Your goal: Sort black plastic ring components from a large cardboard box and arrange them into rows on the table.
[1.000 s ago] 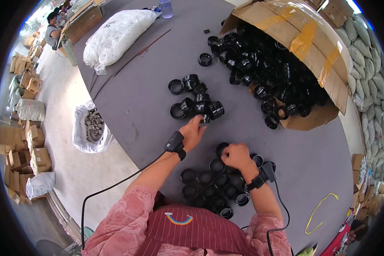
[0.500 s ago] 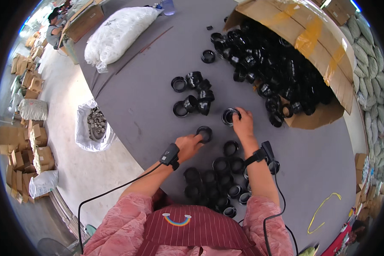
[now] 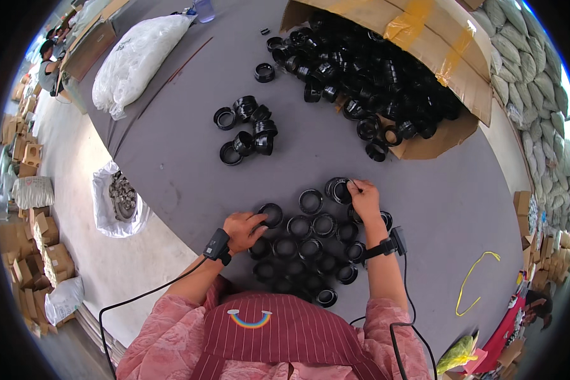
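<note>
Several black plastic rings [image 3: 307,247] lie side by side on the grey table [image 3: 171,158] right in front of me. My left hand [image 3: 244,229] rests at the left end of the group, fingers on one black ring [image 3: 271,214]. My right hand [image 3: 363,197] is at the far right of the group, fingertips gripping another black ring [image 3: 339,190] that sits on the table. Both wrists wear black bands with cables.
A tipped cardboard box [image 3: 424,44] spills many black rings at the back right. A small pile of rings [image 3: 247,130] lies mid-table. A white filled bag [image 3: 136,60] lies at the back left. A white sack [image 3: 117,199] stands on the floor left. A yellow cord [image 3: 475,278] lies on the right.
My right hand came back from farther out with a ring and set it at the group's far edge. My left hand drew back with a ring to the group's left end.
</note>
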The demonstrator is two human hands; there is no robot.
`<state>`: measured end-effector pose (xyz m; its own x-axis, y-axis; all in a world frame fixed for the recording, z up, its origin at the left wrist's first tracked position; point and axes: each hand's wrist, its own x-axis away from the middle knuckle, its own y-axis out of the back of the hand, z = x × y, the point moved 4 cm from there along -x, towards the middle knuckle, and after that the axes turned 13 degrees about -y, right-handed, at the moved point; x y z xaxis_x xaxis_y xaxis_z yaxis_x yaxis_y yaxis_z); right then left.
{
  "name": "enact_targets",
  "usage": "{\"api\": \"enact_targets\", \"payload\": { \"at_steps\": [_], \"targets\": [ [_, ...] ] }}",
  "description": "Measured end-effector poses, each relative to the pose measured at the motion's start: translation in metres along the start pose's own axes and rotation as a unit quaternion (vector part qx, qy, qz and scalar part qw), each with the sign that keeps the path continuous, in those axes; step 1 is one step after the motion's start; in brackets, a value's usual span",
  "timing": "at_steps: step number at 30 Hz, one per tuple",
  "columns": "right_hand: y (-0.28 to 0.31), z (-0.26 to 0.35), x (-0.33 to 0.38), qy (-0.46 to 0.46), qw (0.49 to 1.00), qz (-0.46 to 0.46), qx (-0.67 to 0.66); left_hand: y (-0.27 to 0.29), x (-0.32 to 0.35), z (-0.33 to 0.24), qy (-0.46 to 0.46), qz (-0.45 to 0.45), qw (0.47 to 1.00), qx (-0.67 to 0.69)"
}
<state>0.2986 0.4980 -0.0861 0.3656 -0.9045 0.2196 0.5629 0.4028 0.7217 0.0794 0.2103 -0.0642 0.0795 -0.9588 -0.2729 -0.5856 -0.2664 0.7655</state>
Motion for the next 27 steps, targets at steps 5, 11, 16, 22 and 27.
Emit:
{"api": "enact_targets", "payload": {
  "at_steps": [5, 11, 16, 22, 27],
  "targets": [
    [0.018, -0.013, -0.005, -0.082, 0.984, 0.122, -0.104, 0.002, -0.013, -0.006, 0.002, -0.036, 0.999, 0.003],
    [0.069, -0.032, -0.016, -0.065, 0.989, -0.103, 0.086, -0.018, -0.105, -0.038, -0.073, -0.021, 0.997, 0.013],
    [0.062, -0.042, -0.016, -0.085, 0.971, 0.041, 0.219, -0.077, -0.168, -0.04, -0.1, 0.002, 0.994, -0.031],
    [0.067, -0.013, -0.062, 0.037, 0.971, -0.227, 0.065, -0.112, -0.196, -0.049, -0.128, 0.161, 0.979, -0.002],
    [0.061, -0.027, -0.084, -0.018, 0.982, -0.173, 0.078, -0.116, -0.25, -0.037, -0.12, 0.099, 0.988, 0.005]
  ]
}}
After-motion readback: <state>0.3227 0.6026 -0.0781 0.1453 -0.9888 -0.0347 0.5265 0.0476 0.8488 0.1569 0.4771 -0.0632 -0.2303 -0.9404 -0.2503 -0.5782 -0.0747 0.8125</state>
